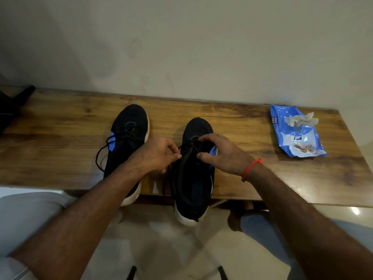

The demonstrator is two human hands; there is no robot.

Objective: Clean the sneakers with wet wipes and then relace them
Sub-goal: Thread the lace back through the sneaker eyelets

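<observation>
A wooden bench [242, 122] stands against the wall. Two dark sneakers lie on it with heels overhanging the near edge: the left sneaker [129, 126] nearer the far edge, the right sneaker [198, 126] just beside it. Toward the right end lies a blue wet-wipe pack [298, 138] with a crumpled wipe [300, 119] on top.

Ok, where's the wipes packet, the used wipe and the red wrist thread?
wet wipes packet [297, 138]: head view, its blue front.
used wipe [300, 120]: head view, crumpled middle.
red wrist thread [250, 167]: head view, strand across the right wrist.

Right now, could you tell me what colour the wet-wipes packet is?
Blue plastic wet-wipes packet, seen in the head view.
</observation>
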